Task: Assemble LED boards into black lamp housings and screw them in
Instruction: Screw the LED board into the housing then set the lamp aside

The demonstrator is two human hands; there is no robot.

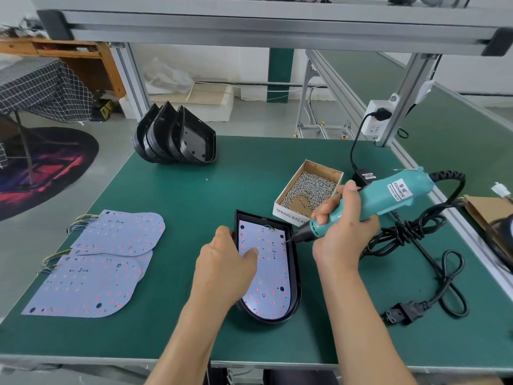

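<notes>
A black lamp housing lies on the green mat in front of me, with a white LED board seated inside it. My left hand grips the housing's left rim, thumb pressing on the board. My right hand holds a teal electric screwdriver, its bit tip down at a hole near the board's upper right edge. Loose LED boards with coloured wires lie stacked at the left. Empty black housings stand nested at the back.
An open cardboard box of screws sits just behind the housing. The screwdriver's black cable and plug coil over the mat at the right. A wall socket hangs on the aluminium frame post. Mat edge runs near me.
</notes>
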